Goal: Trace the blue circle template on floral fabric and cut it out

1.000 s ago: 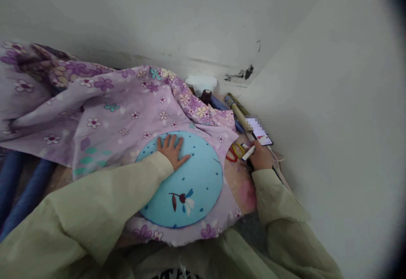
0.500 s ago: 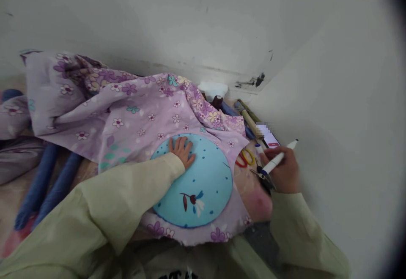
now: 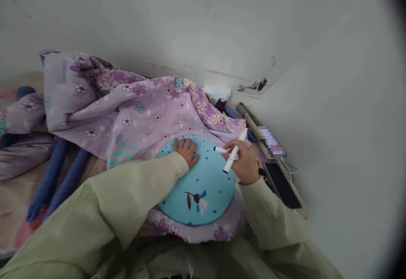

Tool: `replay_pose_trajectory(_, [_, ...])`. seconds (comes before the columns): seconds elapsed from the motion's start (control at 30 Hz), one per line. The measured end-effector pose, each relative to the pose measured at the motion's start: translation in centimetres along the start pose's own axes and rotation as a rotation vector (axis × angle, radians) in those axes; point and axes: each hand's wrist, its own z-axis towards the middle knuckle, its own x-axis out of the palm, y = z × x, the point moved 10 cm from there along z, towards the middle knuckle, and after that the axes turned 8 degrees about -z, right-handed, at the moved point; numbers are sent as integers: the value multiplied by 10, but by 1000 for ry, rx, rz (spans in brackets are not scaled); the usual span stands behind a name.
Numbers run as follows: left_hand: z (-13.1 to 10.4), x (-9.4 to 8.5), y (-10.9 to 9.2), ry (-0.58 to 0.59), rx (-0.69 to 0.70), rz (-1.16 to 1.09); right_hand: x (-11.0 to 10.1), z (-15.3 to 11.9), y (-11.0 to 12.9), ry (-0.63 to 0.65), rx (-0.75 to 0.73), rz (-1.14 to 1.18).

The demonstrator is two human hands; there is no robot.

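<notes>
A round light-blue disc point(image 3: 206, 181) with dark dots and a flower picture lies on lilac floral cloth point(image 3: 158, 110). My left hand point(image 3: 187, 152) rests flat on the disc's upper left part, its fingers spread, holding nothing. Over the disc's upper right edge, my right hand point(image 3: 242, 162) is closed around a white marker point(image 3: 233, 158) with a blue end pointing down. A second white piece with a blue tip point(image 3: 220, 149) sticks out between its fingers to the left; whether it is a cap or a pen is unclear.
Blue fabric rolls point(image 3: 47, 177) lie at the left, partly under the cloth. To the right are a black-screened phone point(image 3: 283, 185), a second device with a blurred screen point(image 3: 272, 141), a cable and olive rolls point(image 3: 250, 122). A dark spool point(image 3: 220, 104) stands near the wall point(image 3: 190, 25).
My right hand has moved left with the marker, from beside the scissors to above the disc. A black-screened phone has come into sight. The view has shifted slightly; my left hand stays on the disc.
</notes>
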Motion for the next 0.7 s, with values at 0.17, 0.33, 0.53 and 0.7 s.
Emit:
replay_pose_trajectory(0.17, [0, 1, 0, 0, 7, 3, 26, 0, -2, 60, -28, -54])
replay_pose_trajectory(0.33, [0, 1, 0, 6, 14, 4, 22, -6, -26, 98, -44, -297])
replay_pose_trajectory(0.53, [1, -1, 0, 1, 9, -4, -34, -25, -117, 16, 155, -595])
replay_pose_trajectory(0.7, [1, -2, -1, 2, 14, -6, -65, -48, -170, -26, 324, -745])
